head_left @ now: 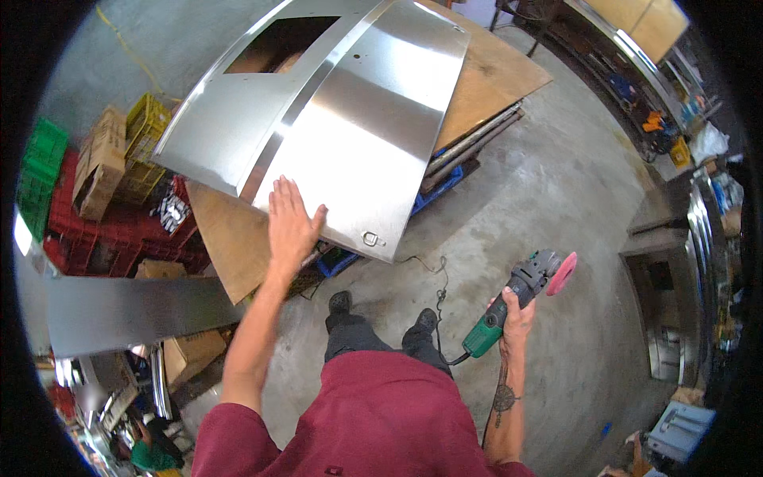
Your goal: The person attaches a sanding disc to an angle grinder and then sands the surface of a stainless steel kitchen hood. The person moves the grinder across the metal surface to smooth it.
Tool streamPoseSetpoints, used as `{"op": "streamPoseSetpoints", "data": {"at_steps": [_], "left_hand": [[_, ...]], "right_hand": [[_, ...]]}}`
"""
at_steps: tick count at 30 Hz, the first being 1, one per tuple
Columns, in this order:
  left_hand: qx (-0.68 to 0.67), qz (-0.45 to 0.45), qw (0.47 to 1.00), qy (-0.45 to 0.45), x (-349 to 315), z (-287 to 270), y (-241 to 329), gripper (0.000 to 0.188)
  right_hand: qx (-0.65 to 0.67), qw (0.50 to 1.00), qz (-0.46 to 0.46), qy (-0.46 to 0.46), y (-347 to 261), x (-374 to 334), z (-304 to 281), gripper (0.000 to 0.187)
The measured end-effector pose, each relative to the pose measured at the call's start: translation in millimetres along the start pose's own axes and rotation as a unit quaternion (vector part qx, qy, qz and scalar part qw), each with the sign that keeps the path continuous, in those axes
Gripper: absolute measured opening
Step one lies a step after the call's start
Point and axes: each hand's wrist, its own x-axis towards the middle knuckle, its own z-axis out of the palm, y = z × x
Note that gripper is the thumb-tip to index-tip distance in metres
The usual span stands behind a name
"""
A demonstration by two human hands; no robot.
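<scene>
Ahead and left of my right grip [520, 315], clamped round the grinder [486, 324], I see the panel [373, 127] on the surface [509, 67], long edge slanting forward-right, nearer my left grip [292, 222] (flat on it, clasping nothing).

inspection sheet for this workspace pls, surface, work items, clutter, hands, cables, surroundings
Surface: wooden board, jutting out beneath the metal panel
Work items: shiny panel with a cut-out and a small metal fitting near one corner; green-and-black power tool with pink disc, clear of the panel
Clutter: green crates, red crates, yellow crates and cardboard box at left
Hands: left hand spread on the panel; right hand grips the tool
Cables: black cord from the tool, running loosely along the floor by the feet
Surroundings: grey floor; grey-blue case lower right; person in green lower left
</scene>
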Motion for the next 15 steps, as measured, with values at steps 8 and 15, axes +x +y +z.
{"op": "streamPoseSetpoints", "data": {"at_steps": [8, 15], "left_hand": [[-0.541, 0.251, 0.768, -0.233, -66, -36, 212, 0.086], [-0.626, 0.21, 0.668, -0.342, -121, -71, 253, 0.099]], "right_hand": [[0.091, 0.994, 0.018, 0.058, -12, -18, 26, 0.043], [0.105, 0.986, -0.012, 0.129, -38, -44, 63, 0.048]]}}
